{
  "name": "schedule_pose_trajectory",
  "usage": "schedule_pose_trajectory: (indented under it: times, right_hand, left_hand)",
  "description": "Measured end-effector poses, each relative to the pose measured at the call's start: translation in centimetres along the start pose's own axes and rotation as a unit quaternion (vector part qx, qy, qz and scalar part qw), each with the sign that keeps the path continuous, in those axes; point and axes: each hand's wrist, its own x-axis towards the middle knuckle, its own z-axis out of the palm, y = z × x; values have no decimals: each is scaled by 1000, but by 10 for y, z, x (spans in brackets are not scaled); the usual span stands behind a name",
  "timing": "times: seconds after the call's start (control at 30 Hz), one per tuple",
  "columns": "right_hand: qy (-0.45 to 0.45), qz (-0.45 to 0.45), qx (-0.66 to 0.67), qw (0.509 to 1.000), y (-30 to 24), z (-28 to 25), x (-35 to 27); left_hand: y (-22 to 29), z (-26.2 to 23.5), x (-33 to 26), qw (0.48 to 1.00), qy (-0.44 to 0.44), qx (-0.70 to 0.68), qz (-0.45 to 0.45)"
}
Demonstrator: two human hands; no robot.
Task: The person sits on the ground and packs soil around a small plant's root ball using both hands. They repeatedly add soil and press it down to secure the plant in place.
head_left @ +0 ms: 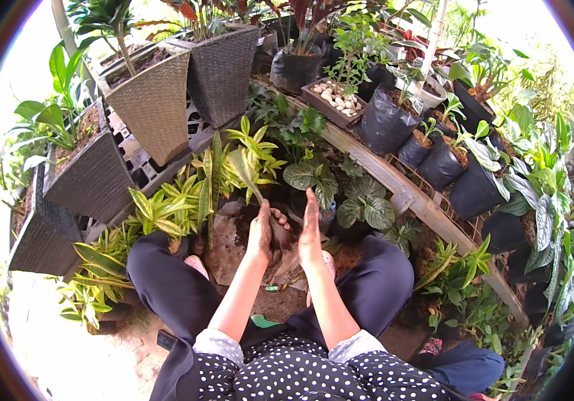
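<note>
My left hand [260, 230] is closed, its fingers curled round the base of a snake plant cutting [243, 171], whose pale green leaf rises from the grip and leans left. A dark brown clump [280, 239] shows just under the fingers; whether it is roots or soil I cannot tell. Facing it, my right hand [310, 234] is held upright with straight fingers, soiled and with nothing in it. Below both hands lies a soil-smeared greyish sheet [228, 248] on the ground between my bent legs.
Tall textured planters [150, 100] stand on a rack to the left. Black plant bags [388, 120] and a tray of white pebbles [335, 100] line a ledge [434, 214] at the right. Leafy plants [367, 200] crowd close ahead. Another person's leg [460, 367] shows at lower right.
</note>
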Motion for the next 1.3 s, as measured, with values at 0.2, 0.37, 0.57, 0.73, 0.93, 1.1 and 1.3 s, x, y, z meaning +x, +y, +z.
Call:
schedule_pose_trajectory:
  times: [0.2, 0.37, 0.57, 0.73, 0.93, 1.1, 1.3]
  right_hand:
    - [167, -7, -381, 909, 24, 21, -20]
    - [115, 174, -219, 953, 13, 15, -13]
    - [-55, 56, -33, 996, 47, 11, -13]
    - [55, 56, -492, 867, 57, 18, -16]
    - [63, 270, -119, 953, 75, 41, -4]
    - [60, 199, -247, 946, 132, 19, 5]
    - [-74, 147, -435, 885, 148, 32, 15]
  left_hand:
    - [-21, 3, -23, 986, -105, 101, 83]
    - [1, 6, -44, 975, -13, 173, 140]
    - [9, -4, -43, 971, -73, 226, 15]
    - [11, -49, -36, 987, -79, 140, -28]
    - [-16, -86, -12, 952, -30, 266, 146]
    - [-16, -106, 6, 980, -27, 178, 83]
    - [20, -105, 7, 981, 29, 190, 3]
